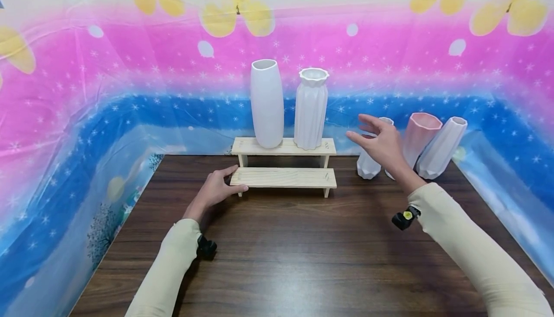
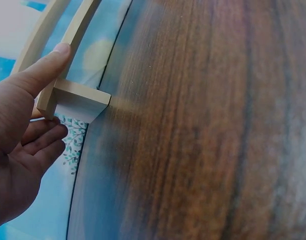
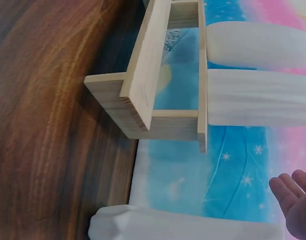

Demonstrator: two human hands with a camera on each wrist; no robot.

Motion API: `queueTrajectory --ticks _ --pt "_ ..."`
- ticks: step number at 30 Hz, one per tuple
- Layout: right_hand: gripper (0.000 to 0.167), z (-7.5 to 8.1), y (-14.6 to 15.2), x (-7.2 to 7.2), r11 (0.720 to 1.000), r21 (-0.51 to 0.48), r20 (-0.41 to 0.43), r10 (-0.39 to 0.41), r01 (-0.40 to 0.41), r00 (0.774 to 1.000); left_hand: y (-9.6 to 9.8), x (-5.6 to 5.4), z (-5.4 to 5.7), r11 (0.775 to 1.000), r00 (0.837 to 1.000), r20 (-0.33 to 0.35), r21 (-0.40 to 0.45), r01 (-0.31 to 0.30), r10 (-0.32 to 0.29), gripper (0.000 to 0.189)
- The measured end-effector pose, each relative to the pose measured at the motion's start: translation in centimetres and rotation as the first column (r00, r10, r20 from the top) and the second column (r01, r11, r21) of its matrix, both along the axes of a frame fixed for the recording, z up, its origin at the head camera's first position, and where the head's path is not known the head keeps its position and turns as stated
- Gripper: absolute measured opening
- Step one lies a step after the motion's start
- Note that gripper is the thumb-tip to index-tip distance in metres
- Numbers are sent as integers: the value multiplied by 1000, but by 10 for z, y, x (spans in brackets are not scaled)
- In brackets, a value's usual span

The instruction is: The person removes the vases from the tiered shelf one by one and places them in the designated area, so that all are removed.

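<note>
A two-step stand of pale wood is on the table, with a smooth tall white vase and a ribbed white vase with a wavy rim upright on its upper step. My left hand grips the lower step's left end; in the left wrist view the thumb lies along the board and the other fingers curl below. Off to the right, my right hand is raised in the air, fingers spread and holding nothing. It partly hides a small white vase in the head view.
Beside that small vase stand a pink-and-white vase, its lower part mostly behind my right hand and wrist, and a faceted white vase. The dark wooden table ends at the back against a patterned cloth.
</note>
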State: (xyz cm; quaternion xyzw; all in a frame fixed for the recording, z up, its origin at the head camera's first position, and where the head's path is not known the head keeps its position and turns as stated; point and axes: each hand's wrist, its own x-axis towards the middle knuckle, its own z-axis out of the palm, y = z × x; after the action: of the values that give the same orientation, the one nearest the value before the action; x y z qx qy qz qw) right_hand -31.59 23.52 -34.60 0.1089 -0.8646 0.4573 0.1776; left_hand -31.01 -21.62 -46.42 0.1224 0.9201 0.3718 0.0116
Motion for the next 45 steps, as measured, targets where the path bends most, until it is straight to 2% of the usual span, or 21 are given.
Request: queueTrajectory --ticks 6,17,30,38,45 --pt "84 4 -14 -14 1000 30 21 10 -11 1000 0 0 -1 1000 1000 4 4 -2 2 91" --pt "94 10 -36 -32 997 1 79 75 -75 994 1 1 0 1000 1000 4 8 3 -3 90" --pt "103 4 -60 -48 998 3 115 66 -66 991 0 1 -2 1000 1000 -12 -5 5 -5 90" --pt "102 -1 -69 -56 996 -39 125 82 -77 989 1 1 -2 1000 1000 5 4 -4 4 91" --pt "104 -2 -76 -63 994 -64 136 92 -84 986 1 0 -1 1000 1000 -6 -4 -3 3 89"
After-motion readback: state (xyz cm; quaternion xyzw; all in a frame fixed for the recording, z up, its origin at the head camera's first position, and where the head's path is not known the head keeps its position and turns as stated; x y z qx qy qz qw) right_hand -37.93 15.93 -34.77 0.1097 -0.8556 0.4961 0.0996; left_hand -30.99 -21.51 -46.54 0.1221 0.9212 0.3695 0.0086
